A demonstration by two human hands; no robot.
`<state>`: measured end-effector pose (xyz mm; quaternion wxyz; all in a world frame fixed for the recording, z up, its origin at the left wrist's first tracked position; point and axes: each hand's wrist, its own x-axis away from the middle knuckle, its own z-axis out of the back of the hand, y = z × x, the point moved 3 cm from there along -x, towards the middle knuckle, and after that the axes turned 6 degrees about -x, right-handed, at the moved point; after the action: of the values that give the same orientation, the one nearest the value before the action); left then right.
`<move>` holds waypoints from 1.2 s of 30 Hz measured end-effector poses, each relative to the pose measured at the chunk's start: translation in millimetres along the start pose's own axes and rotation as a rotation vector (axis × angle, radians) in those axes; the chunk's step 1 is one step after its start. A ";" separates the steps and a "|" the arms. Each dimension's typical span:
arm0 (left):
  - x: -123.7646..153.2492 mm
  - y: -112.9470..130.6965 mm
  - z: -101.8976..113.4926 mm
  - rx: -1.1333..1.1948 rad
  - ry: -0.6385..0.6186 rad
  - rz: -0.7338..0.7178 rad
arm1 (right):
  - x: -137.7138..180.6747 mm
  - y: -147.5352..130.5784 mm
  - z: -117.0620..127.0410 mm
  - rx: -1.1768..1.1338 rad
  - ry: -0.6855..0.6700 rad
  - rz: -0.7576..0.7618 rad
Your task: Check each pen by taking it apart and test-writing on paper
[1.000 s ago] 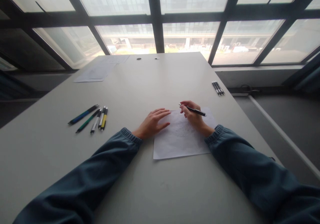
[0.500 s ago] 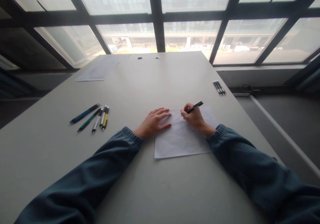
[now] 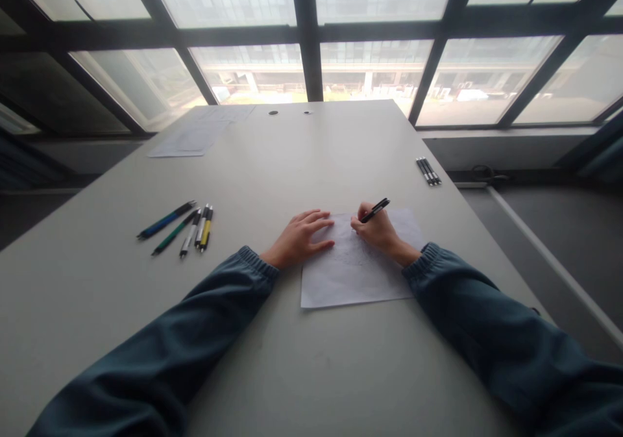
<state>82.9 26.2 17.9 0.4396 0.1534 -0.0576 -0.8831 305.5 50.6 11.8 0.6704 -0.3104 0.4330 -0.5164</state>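
Observation:
A sheet of white paper (image 3: 350, 287) with faint dark marks lies on the table in front of me. My left hand (image 3: 304, 237) rests flat across its left edge, fingers spread and holding nothing. Over the paper's upper right part, my right hand (image 3: 377, 229) is closed around a black pen (image 3: 376, 210). The pen leans to the right with its top end up. Its tip is near the paper, but I cannot tell whether it touches.
Several pens (image 3: 197, 229) in blue, green, white and yellow lie to the left on the white table (image 3: 311, 164). Several black pens (image 3: 428, 171) lie side by side near the right edge. More paper sheets (image 3: 182, 139) rest at the far left, before large windows.
The top end of the pen in my right hand has shifted slightly left, and the fingers have moved a little. My left hand stays in place on the paper.

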 end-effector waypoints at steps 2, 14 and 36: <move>0.1 -0.1 0.2 0.000 -0.002 0.001 | -0.1 -1.4 0.9 0.026 0.023 0.006; 0.2 1.8 1.9 -0.003 -0.010 0.006 | -0.2 4.0 -0.1 0.030 0.047 0.027; -0.2 12.0 17.1 0.277 0.286 -0.113 | 17.3 -17.1 -10.5 -0.514 -0.419 0.115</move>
<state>86.6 18.5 37.0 0.3678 0.3390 -0.1067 -0.8593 290.3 29.6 17.5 0.6728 -0.5437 0.4186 -0.2767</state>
